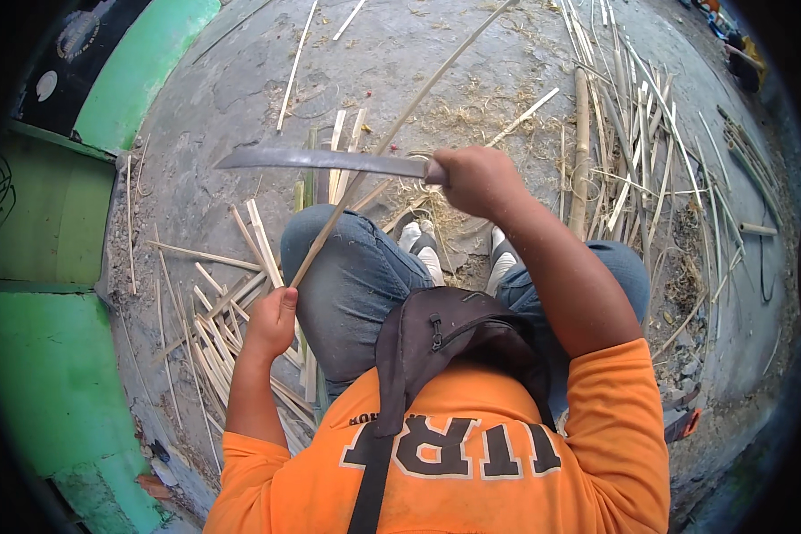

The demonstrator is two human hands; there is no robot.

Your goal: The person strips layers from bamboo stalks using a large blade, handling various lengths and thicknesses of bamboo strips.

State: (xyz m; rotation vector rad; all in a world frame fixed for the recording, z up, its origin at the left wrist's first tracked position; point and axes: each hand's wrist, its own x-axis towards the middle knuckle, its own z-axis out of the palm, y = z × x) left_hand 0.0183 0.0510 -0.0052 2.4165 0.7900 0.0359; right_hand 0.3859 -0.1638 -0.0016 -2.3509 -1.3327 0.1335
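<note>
We looked down on a rough grey concrete floor (pixel 240 93), bounded at the left by a green wall (pixel 49 374) with dark and olive sections. Next in size came the seated person's orange T-shirt (pixel 610 400) with its dark lettering, then the blue jeans (pixel 351 276), knees bent and spread apart.

To the right of the legs we saw a long heap of split bamboo (pixel 632 133), with a rounded bamboo pole (pixel 581 151) lying along its near side. A smaller bundle of pale bamboo slats (pixel 218 356) lay beside the left forearm. A black sling bag (pixel 418 334) sat across the person's lap, its strap running down over the shirt.

We found the long bamboo strip (pixel 332 222) slanting from the left hand (pixel 271 322) up over the left knee toward the top edge. That hand was closed around the strip's lower end, thumb uppermost. The right hand (pixel 482 181) was clenched on the handle of a long-bladed knife (pixel 320 160), held nearly level with its tip pointing left. Blade and strip crossed in our view; we could not tell whether they touched.

Between the knees we noticed pale shoes (pixel 427 254), and beyond them, thin curled shavings (pixel 463 116).
</note>
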